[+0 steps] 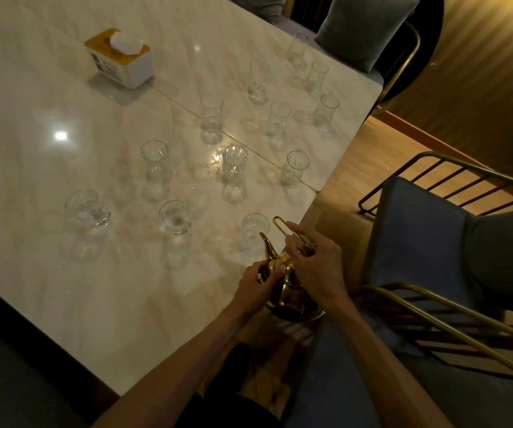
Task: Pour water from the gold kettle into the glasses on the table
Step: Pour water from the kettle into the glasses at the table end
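Both hands' fingers curled on gold kettle (286, 285) at marble table (63, 186) edge; blue chairs (419, 242), wood floor (372, 149) beyond.

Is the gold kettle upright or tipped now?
Roughly upright: the gold kettle has its base low, its spout pointing up beside the nearest glass; no water is pouring.

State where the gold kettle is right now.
In the head view, the gold kettle sits at the table's near right edge, held by both hands, its spout beside the nearest glass.
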The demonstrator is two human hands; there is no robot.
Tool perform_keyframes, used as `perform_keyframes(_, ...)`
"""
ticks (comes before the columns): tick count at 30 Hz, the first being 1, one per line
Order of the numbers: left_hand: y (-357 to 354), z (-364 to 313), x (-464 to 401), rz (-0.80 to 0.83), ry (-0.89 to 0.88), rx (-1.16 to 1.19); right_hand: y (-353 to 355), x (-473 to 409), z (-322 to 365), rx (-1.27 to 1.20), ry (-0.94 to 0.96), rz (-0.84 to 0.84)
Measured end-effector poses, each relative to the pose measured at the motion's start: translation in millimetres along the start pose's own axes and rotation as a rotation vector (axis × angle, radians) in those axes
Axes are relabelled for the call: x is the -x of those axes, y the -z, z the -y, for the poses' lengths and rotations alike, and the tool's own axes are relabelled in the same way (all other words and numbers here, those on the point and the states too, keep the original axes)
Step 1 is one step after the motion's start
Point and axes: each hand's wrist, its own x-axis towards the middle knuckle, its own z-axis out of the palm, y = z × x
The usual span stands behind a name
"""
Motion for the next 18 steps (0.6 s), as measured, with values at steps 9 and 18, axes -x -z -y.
perform_keyframes(9, -2.0, -0.4, -0.8, 0.012, 0.007, -0.012, 1.3, -0.9, 0.6, 0.015, -0.009, 0.013)
perform_keyframes(18, -2.9, 1.4, 1.4, 0.024, 0.047, -0.001, 3.8, 0.7, 2.2, 0.022, -0.007, 0.014)
